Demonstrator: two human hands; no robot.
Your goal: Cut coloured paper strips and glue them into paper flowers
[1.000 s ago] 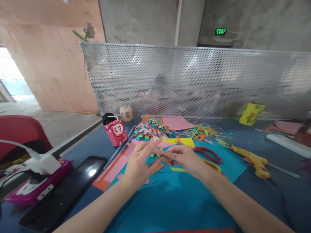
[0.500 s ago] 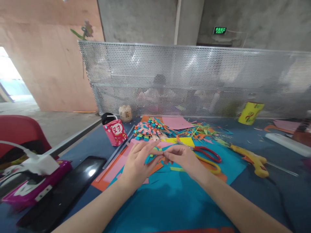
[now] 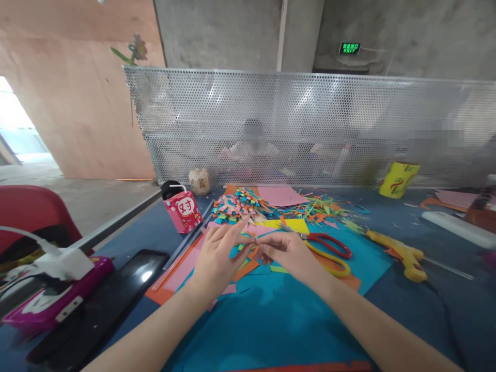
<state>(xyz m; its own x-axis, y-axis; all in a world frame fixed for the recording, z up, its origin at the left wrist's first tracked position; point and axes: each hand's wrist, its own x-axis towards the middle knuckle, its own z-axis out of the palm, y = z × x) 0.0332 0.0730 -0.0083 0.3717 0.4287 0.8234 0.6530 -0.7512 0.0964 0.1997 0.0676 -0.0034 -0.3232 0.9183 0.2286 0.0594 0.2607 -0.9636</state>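
My left hand (image 3: 220, 254) and my right hand (image 3: 285, 248) meet at the fingertips above a blue paper sheet (image 3: 271, 320). Each hand pinches at the same spot, and what lies between the fingertips is too small to make out. Small orange, green and pink paper pieces (image 3: 229, 289) lie under and around the fingers. Scissors with one red and one yellow handle (image 3: 333, 246) rest just right of my right hand. Behind the hands sits a heap of fringed colourful paper (image 3: 242, 204), beside thin paper scraps (image 3: 321, 207).
A red drink box (image 3: 184, 212), a jar (image 3: 199, 182) and a phone (image 3: 145, 263) are on the left, near a purple power strip (image 3: 73, 299). A yellow glue gun (image 3: 403, 254) and a yellow can (image 3: 399, 180) stand right. A perforated metal screen (image 3: 217, 113) crosses behind; a person sits beyond.
Both hands have shifted slightly left with their fingertips still together. The view has moved a little.
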